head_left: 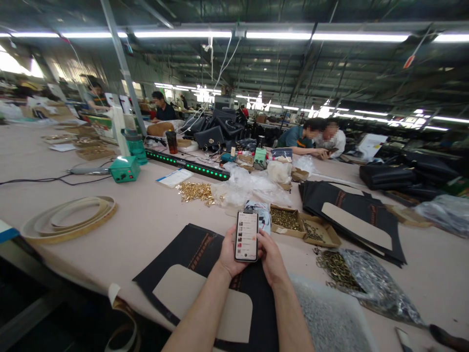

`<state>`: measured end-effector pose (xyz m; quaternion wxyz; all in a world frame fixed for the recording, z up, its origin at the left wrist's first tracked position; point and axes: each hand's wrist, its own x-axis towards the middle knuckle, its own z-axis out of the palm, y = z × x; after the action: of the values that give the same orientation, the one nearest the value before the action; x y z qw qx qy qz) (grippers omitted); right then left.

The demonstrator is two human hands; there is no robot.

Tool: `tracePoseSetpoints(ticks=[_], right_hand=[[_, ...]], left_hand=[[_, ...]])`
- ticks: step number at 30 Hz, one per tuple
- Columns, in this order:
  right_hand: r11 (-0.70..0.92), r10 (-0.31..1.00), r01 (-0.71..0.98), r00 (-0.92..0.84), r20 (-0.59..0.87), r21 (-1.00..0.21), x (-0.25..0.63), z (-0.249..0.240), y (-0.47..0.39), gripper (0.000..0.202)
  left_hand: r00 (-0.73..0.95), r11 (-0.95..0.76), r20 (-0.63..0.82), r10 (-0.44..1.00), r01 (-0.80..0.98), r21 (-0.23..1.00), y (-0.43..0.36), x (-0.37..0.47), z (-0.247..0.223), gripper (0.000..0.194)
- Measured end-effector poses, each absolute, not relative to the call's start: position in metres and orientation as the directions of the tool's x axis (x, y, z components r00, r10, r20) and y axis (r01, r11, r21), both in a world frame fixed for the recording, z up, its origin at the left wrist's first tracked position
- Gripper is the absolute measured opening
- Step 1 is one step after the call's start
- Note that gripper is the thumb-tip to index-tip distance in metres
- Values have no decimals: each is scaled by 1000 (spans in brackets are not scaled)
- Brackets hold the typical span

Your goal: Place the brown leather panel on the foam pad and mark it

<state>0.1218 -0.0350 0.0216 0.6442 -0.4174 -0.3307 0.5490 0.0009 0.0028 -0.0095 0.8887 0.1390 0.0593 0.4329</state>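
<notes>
A phone [246, 235] with a lit screen showing a list is held upright near the middle of the view. My left hand [229, 252] wraps round its left side and lower back. My right hand [268, 252] closes on its right edge, with the thumb by the screen. Under my forearms lies a black panel [176, 254] with brown stitching and a beige patch [183, 286]. Just beyond the phone is a small printed plastic packet [264, 217], partly hidden by it.
Gold metal pieces [196, 192], boxes of small fittings [286, 219], stacked black panels [351, 215], a bag of rings [373, 278], a strip coil [69, 219] and a green device [124, 169] lie around the table [146, 215]. Two people [304, 137] lean over its far side.
</notes>
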Motion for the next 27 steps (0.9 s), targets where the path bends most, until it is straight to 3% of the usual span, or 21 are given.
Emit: tracePoseSetpoints(ticks=[27], right_hand=[[61,989,-377,151,4,-924,127,12,-34,46]], left_hand=[[612,591,-39,790,-743,315,3,1,-7,61]])
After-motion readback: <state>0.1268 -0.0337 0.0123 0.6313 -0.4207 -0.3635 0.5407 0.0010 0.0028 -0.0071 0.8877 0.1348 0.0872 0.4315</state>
